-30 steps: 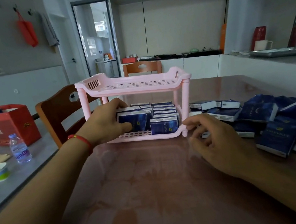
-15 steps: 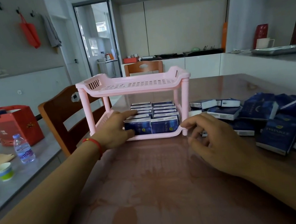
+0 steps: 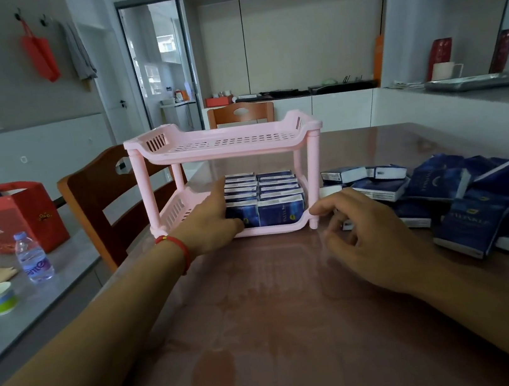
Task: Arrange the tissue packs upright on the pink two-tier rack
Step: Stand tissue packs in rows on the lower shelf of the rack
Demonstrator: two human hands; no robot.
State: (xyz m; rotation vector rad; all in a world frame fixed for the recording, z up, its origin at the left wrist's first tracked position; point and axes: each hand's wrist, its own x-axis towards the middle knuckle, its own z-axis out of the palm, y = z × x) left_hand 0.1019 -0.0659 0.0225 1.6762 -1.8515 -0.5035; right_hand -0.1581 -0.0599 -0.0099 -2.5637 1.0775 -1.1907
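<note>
the right hand is loosely open in front of the rack, holding nothing, its first finger touching the rack's right front leg. the left hand is flat and open on the rack's lower tier, pressing the left side of the standing packs. these make two rows; exact count unclear. right of the rack lies a loose pile of packs, uncounted.

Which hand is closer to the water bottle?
The left hand. It rests against the tissue packs on the pink rack's lower tier, nearer the water bottle; the right hand sits farther away, beside the rack's other front leg.
</note>
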